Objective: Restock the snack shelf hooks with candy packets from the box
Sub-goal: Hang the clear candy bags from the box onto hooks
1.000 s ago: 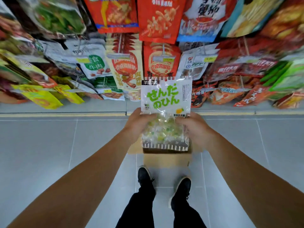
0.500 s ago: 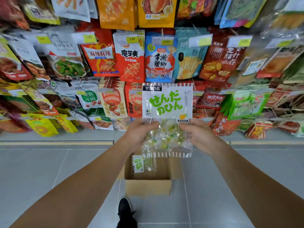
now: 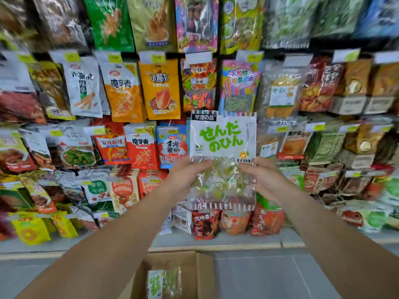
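Note:
A clear candy packet (image 3: 222, 139) with a white top panel and green lettering is held upright in front of the snack shelf. My left hand (image 3: 185, 175) grips its left edge and my right hand (image 3: 262, 179) grips its right edge, both at the see-through lower half with green and white candies. Below, on the floor, an open cardboard box (image 3: 198, 275) holds another packet of the same candy (image 3: 163, 282) lying flat.
The shelf wall is packed with hanging snack bags on hooks in several rows, each with a price tag; an orange bag (image 3: 160, 89) and a colourful sweets bag (image 3: 198, 83) hang just above the held packet. Grey floor tiles (image 3: 269, 277) lie to the right of the box.
The view has tilted upward and both hands have lifted the packet higher, from above the box to level with the middle rows of hooks. The grip is unchanged.

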`<state>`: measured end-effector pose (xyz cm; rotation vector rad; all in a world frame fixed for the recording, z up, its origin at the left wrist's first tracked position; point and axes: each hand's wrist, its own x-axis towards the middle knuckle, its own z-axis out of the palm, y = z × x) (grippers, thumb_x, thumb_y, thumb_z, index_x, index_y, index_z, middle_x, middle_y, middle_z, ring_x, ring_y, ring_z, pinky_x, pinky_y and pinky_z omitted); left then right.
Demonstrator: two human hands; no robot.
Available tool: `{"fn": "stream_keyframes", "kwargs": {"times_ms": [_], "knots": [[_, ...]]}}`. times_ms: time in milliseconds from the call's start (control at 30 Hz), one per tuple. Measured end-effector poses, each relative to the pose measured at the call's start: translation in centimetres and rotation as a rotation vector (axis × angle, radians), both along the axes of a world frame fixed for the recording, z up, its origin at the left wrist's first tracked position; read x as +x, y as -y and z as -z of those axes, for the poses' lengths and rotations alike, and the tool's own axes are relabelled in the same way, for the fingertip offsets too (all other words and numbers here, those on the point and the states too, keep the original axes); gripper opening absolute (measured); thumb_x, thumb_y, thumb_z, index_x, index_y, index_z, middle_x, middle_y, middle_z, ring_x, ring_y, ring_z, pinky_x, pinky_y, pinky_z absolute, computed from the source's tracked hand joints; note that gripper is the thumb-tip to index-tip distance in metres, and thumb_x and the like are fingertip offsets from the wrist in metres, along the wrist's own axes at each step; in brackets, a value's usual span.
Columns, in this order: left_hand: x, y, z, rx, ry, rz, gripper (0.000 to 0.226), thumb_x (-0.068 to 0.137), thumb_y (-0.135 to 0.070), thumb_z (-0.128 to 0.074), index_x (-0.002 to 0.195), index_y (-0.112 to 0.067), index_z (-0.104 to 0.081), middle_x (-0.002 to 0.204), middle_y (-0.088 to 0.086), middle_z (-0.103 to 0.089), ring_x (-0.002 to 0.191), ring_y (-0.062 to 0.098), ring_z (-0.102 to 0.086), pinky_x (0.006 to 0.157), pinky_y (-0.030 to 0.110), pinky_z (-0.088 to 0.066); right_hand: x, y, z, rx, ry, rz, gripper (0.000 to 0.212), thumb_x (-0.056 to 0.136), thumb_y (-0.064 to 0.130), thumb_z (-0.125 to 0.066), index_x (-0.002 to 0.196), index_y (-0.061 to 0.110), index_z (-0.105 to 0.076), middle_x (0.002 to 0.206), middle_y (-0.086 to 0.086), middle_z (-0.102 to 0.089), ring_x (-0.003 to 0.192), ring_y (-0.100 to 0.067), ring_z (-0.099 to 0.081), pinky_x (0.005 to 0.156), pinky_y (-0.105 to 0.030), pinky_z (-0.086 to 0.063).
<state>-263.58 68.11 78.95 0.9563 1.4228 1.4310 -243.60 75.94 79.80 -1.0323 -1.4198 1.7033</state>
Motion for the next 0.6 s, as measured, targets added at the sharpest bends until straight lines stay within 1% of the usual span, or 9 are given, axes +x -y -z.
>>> {"fn": "stream_keyframes", "kwargs": {"times_ms": [33,100,133,233,300,333,400,467,600], "knots": [[0.5,-1.0,-1.2,0.023,-0.012,-0.001,0.014,0.084,-0.017,-0.073,0.097,-0.010,-0.071,0.094,0.002,-0.076,0.088,0.015,-0.070,0.062,0.024,-0.048,0.4,-1.0,-0.9,0.006,-0.004,0.021,0.069,0.086,0.015,-0.073,0.143,0.007,-0.036,0.128,-0.002,-0.050,0.114,-0.018,-0.051,0.108,-0.044,-0.040],[1.0,-3.1,-3.2,0.066,-0.044,0.003,0.009,0.085,-0.017,-0.072,0.093,-0.012,-0.072,0.091,0.002,-0.076,0.085,0.016,-0.070,0.061,0.025,-0.046,1.1,-2.9,-2.6,0.039,-0.035,0.031,0.043,0.086,0.015,-0.073,0.122,0.013,-0.049,0.113,0.002,-0.056,0.103,-0.016,-0.057,0.101,-0.041,-0.044],[1.2,-4.1,-4.0,0.087,-0.056,0.007,0.010,0.086,-0.017,-0.072,0.094,-0.012,-0.073,0.093,0.004,-0.076,0.085,0.017,-0.069,0.061,0.025,-0.046,1.2,-3.6,-3.6,0.042,-0.042,0.032,0.044,0.085,0.017,-0.075,0.121,0.013,-0.050,0.115,0.002,-0.057,0.104,-0.016,-0.057,0.100,-0.042,-0.045],[1.3,-7.7,-6.5,0.145,-0.077,0.021,0.010,0.086,-0.018,-0.072,0.094,-0.013,-0.075,0.096,0.004,-0.076,0.090,0.019,-0.070,0.072,0.030,-0.050,1.7,-6.1,-6.3,0.126,-0.032,0.078,0.088,0.074,0.029,-0.083,0.145,0.011,-0.034,0.139,-0.003,-0.049,0.123,-0.023,-0.052,0.107,-0.049,-0.042],[1.4,-9.9,-8.1,0.197,-0.106,0.042,0.006,0.087,-0.018,-0.072,0.090,-0.014,-0.075,0.095,0.003,-0.076,0.093,0.019,-0.070,0.081,0.034,-0.051,1.9,-7.9,-8.0,0.204,-0.004,0.108,0.092,0.072,0.034,-0.084,0.146,0.014,-0.034,0.139,-0.006,-0.051,0.121,-0.024,-0.056,0.105,-0.048,-0.044],[1.3,-11.1,-8.8,0.221,-0.124,0.059,0.006,0.087,-0.018,-0.071,0.089,-0.013,-0.075,0.096,0.003,-0.076,0.095,0.020,-0.070,0.086,0.037,-0.051,1.9,-8.8,-8.7,0.238,0.020,0.108,0.083,0.073,0.036,-0.084,0.142,0.017,-0.041,0.134,-0.005,-0.055,0.117,-0.022,-0.059,0.102,-0.047,-0.047],[1.0,-13.6,-10.3,0.252,-0.148,0.075,0.008,0.088,-0.018,-0.071,0.092,-0.013,-0.075,0.099,0.002,-0.076,0.098,0.020,-0.070,0.093,0.040,-0.050,1.9,-11.0,-10.3,0.314,0.074,0.115,0.044,0.079,0.031,-0.080,0.117,0.026,-0.058,0.110,0.002,-0.064,0.103,-0.017,-0.064,0.094,-0.044,-0.052],[0.4,-16.1,-11.8,0.268,-0.192,0.078,0.017,0.085,-0.026,-0.073,0.099,-0.016,-0.075,0.102,-0.002,-0.076,0.100,0.018,-0.069,0.096,0.041,-0.048,1.6,-13.2,-12.2,0.437,0.151,0.153,0.023,0.085,0.024,-0.075,0.099,0.030,-0.058,0.091,0.010,-0.062,0.088,-0.011,-0.064,0.090,-0.040,-0.053],[-0.7,-20.5,-14.8,0.289,-0.221,0.013,0.045,0.070,-0.041,-0.082,0.101,-0.011,-0.073,0.101,0.003,-0.075,0.101,0.022,-0.068,0.099,0.049,-0.049,1.1,-17.6,-15.9,0.754,0.420,0.289,0.049,0.088,0.032,-0.070,0.129,0.019,-0.047,0.114,0.005,-0.060,0.100,-0.014,-0.060,0.082,-0.030,-0.047]]}}
